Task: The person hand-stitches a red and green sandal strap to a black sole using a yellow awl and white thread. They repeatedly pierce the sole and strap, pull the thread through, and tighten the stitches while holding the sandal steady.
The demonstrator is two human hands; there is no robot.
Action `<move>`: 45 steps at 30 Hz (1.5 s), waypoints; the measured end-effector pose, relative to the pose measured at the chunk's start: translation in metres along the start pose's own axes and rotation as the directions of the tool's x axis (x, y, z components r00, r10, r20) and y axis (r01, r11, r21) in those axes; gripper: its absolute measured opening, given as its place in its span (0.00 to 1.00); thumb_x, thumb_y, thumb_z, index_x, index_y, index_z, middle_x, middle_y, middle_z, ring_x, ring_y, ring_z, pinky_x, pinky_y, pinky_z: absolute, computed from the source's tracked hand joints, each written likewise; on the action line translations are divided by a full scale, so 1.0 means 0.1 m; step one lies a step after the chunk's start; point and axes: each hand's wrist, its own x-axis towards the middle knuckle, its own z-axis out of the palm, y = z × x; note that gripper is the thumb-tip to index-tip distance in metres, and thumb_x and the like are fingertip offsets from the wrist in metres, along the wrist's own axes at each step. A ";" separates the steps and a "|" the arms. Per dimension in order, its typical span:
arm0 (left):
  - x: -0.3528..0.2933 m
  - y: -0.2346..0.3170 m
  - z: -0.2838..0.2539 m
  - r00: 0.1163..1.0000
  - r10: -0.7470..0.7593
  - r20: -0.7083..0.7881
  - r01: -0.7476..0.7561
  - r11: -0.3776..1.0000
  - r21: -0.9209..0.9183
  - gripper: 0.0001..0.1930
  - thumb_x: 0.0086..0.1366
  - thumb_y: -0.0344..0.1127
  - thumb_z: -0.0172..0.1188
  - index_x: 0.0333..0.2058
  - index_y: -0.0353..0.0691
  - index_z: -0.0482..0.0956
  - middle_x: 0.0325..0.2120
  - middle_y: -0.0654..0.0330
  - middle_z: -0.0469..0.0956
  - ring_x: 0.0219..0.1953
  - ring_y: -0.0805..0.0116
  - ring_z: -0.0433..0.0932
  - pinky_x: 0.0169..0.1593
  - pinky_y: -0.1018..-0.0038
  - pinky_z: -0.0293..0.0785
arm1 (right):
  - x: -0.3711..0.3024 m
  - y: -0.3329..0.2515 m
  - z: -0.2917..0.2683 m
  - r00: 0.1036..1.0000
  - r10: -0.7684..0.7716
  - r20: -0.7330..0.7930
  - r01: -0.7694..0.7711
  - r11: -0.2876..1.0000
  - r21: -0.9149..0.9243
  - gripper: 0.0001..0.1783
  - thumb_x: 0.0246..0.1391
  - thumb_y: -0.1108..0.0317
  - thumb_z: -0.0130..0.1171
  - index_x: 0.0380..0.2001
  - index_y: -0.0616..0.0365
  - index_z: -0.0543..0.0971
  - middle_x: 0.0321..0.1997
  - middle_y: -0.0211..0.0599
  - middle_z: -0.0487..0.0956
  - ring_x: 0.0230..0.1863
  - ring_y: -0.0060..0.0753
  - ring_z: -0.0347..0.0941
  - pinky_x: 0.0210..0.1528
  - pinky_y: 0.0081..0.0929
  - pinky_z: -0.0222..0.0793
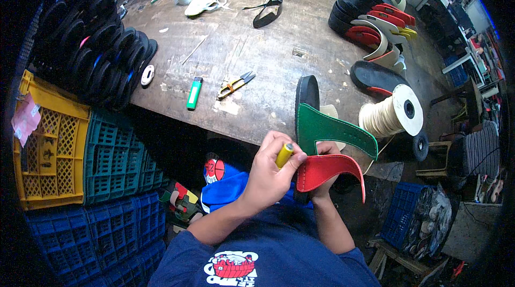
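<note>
Left hand (271,161) is gripping a yellow tool (284,157) beside a red strap (331,170); right hand (322,194) is holding the sandal (307,92); strap work, seemingly underway, is needing steadiness.

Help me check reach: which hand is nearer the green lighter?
Left. The left hand is below and to the right of the lighter in the picture; the right hand is farther right, partly hidden behind the red strap.
</note>
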 end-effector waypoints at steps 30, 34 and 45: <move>0.19 -0.03 -0.19 0.943 -0.332 -0.020 0.284 0.838 -0.467 0.23 0.77 0.33 0.52 0.67 0.40 0.62 0.55 0.53 0.74 0.30 0.77 0.78 0.27 0.81 0.74 | 0.37 0.07 -0.19 0.987 0.006 0.162 0.015 0.992 -0.124 0.16 0.66 0.59 0.54 0.47 0.61 0.76 0.40 0.31 0.80 0.40 0.25 0.78 0.43 0.27 0.76; 0.15 -0.10 -0.17 0.922 -0.338 0.191 0.372 0.625 -0.686 0.18 0.75 0.34 0.55 0.61 0.42 0.68 0.44 0.62 0.77 0.27 0.80 0.73 0.27 0.81 0.72 | 0.39 0.13 -0.32 0.946 0.171 0.275 -0.139 0.981 -0.134 0.25 0.70 0.59 0.52 0.63 0.66 0.69 0.53 0.39 0.79 0.49 0.29 0.79 0.50 0.29 0.80; 0.48 0.17 -0.92 0.907 -0.065 -0.416 0.045 0.997 -0.059 0.22 0.76 0.30 0.50 0.66 0.42 0.66 0.54 0.48 0.77 0.24 0.81 0.71 0.25 0.83 0.71 | 0.37 -0.03 -0.14 0.975 0.208 0.083 -0.217 0.969 0.114 0.11 0.65 0.61 0.53 0.37 0.57 0.77 0.34 0.26 0.79 0.35 0.21 0.77 0.36 0.22 0.73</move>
